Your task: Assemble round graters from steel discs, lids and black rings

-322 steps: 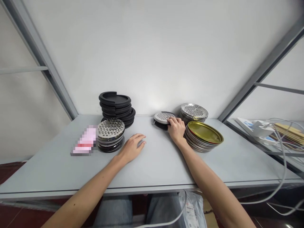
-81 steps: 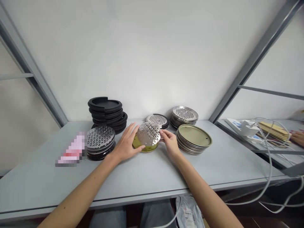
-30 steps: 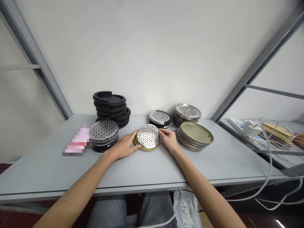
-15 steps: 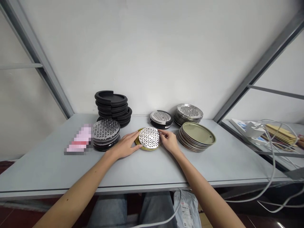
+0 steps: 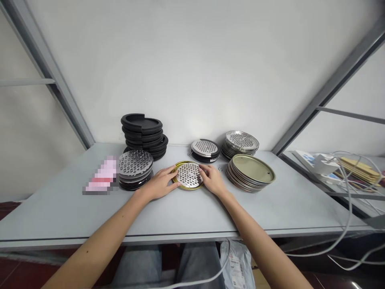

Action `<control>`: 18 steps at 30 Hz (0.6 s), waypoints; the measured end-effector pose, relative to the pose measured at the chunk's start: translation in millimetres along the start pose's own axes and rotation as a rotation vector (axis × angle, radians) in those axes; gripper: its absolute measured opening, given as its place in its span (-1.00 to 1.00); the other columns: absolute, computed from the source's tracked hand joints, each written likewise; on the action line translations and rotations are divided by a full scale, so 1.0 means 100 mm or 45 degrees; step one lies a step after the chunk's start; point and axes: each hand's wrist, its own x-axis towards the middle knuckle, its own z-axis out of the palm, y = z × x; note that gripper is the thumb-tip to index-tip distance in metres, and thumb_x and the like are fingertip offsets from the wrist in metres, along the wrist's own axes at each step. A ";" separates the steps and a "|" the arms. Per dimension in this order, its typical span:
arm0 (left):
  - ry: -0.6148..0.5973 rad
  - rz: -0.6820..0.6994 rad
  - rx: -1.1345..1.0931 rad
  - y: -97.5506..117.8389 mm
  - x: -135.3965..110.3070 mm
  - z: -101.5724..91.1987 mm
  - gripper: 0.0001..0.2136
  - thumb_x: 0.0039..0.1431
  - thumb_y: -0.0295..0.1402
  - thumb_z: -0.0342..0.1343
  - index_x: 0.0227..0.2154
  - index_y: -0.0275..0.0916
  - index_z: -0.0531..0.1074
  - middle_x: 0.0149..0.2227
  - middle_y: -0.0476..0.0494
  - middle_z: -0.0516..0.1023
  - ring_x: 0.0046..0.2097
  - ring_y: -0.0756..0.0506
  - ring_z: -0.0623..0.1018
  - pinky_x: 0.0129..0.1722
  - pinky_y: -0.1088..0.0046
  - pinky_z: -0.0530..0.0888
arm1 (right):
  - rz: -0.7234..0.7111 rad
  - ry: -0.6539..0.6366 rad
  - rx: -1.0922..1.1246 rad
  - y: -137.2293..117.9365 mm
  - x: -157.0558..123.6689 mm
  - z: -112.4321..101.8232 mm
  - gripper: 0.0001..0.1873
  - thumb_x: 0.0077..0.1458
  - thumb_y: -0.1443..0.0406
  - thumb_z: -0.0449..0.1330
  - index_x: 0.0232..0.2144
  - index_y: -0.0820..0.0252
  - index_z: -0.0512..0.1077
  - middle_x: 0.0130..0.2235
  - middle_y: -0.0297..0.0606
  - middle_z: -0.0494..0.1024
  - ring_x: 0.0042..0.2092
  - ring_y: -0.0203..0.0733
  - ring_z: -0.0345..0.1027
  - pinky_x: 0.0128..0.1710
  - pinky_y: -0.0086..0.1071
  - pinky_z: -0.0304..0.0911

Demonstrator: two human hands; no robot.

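Note:
A perforated steel disc (image 5: 189, 174) lies flat inside a gold-rimmed round tin lid (image 5: 177, 166) on the grey table (image 5: 192, 212). My left hand (image 5: 158, 185) rests at the lid's left edge, fingers stretched out and touching the rim. On the disc's right edge lies my right hand (image 5: 213, 180), its fingers spread and pressing down. Neither hand grips anything.
A pile of gold-faced lids (image 5: 251, 171) stands to the right, with a pile of perforated discs (image 5: 241, 142) behind it. One black-backed disc (image 5: 205, 149) lies at the back, another stack (image 5: 135, 168) sits left, and black rings (image 5: 143, 130) are piled by the wall. Cables (image 5: 345, 192) hang right.
The perforated disc, tilted over the gold lid a second ago, now lies flat and seated inside it. Both hands have stayed at its edges.

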 end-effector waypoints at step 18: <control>0.031 0.007 0.005 0.09 0.00 -0.11 -0.51 0.17 0.01 0.00 0.00 -0.23 0.44 0.25 -0.21 0.20 0.14 -0.25 0.39 0.12 0.29 0.32 | -0.078 -0.004 -0.155 -0.06 -0.07 0.01 -0.57 0.22 0.12 -0.03 -0.02 0.18 0.45 -0.11 -0.07 0.54 -0.04 -0.05 0.37 -0.07 -0.27 0.24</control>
